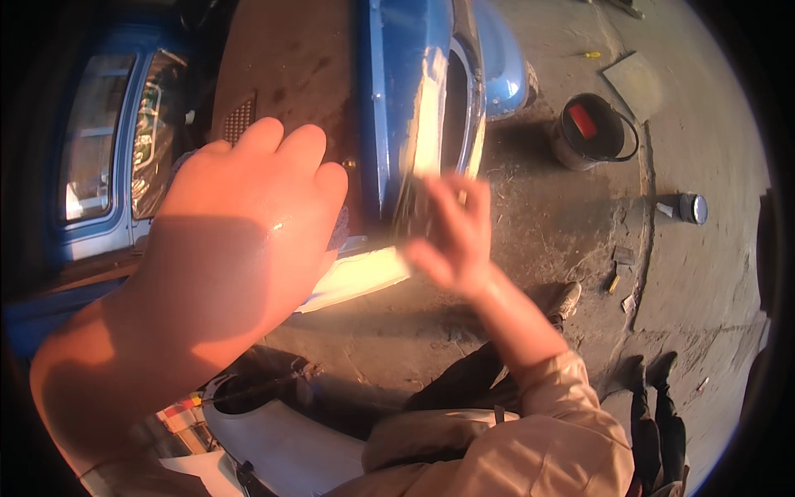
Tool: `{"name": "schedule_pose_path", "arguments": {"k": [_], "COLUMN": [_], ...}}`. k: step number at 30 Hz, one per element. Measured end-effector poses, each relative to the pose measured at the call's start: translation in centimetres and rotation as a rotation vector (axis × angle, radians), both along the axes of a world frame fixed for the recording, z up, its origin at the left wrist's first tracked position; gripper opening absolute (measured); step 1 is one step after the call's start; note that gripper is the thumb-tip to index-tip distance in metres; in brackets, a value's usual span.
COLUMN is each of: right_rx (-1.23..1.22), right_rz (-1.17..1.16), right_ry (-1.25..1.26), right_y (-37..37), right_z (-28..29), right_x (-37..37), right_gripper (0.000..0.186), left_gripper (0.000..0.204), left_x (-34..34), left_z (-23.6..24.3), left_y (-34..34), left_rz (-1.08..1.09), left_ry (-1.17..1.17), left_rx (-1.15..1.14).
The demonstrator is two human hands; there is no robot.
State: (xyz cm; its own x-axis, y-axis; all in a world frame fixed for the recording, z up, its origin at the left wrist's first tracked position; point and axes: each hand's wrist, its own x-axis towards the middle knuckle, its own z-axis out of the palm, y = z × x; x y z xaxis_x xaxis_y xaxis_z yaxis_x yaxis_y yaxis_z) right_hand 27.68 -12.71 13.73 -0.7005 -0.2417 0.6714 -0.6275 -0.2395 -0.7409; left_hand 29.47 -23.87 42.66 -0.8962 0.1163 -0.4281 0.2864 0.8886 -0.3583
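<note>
Head view, only one you have. Your left hand (248, 199) is close to the lens, fingers curled, apparently gripping a blue-grey pad (339, 229) that pokes out past its edges; your palm is hidden. Your right hand (451, 236) is motion-blurred beside the cream strip, fingers and thumb spread; can't tell if it's holding anything or touching.

The blue body panel (397, 74) sits ahead of you, running up past your hands. Progress, as judged: cream coating is already on, one strip (426, 124) along the panel's edge, another band (352, 277) lower down between your hands. Upper strip has ragged borders against blue paint, no colour over either area, so finishing looks left. Smoothness: can't tell; the blur and your left hand hide parts.

On the floor (530, 265) to your right: dark bucket (571, 156) with a red item (582, 120) inside, small tin (692, 209), flat scraper (623, 257).
</note>
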Motion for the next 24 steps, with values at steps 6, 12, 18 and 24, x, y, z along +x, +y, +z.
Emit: {"name": "schedule_pose_path", "arguments": {"k": [6, 12, 18, 24], "right_rx": [0.093, 0.07, 0.043, 0.06], "right_rz": [-0.064, -0.019, -0.076, -0.019], "right_ry": [0.008, -0.015, -0.072, -0.008], "right_y": [-2.3, -0.3, -3.0, -2.1], "right_z": [0.6, 0.6, -0.7, 1.3], "right_x": [-8.4, -1.7, -9.9, -4.2], "right_gripper": [0.07, 0.074, 0.068, 0.07], "left_gripper": [0.034, 0.03, 0.031, 0.031], "left_x": [-0.4, -0.1, -0.5, 0.3], "left_z": [-0.5, -0.3, -0.4, 0.6], "left_y": [0.0, 0.0, 0.3, -0.1], "left_rz": [0.027, 0.023, 0.002, 0.048], "left_ry": [-0.021, -0.017, -0.015, -0.059], "left_rx": [0.036, -0.006, -0.036, -0.021]}}
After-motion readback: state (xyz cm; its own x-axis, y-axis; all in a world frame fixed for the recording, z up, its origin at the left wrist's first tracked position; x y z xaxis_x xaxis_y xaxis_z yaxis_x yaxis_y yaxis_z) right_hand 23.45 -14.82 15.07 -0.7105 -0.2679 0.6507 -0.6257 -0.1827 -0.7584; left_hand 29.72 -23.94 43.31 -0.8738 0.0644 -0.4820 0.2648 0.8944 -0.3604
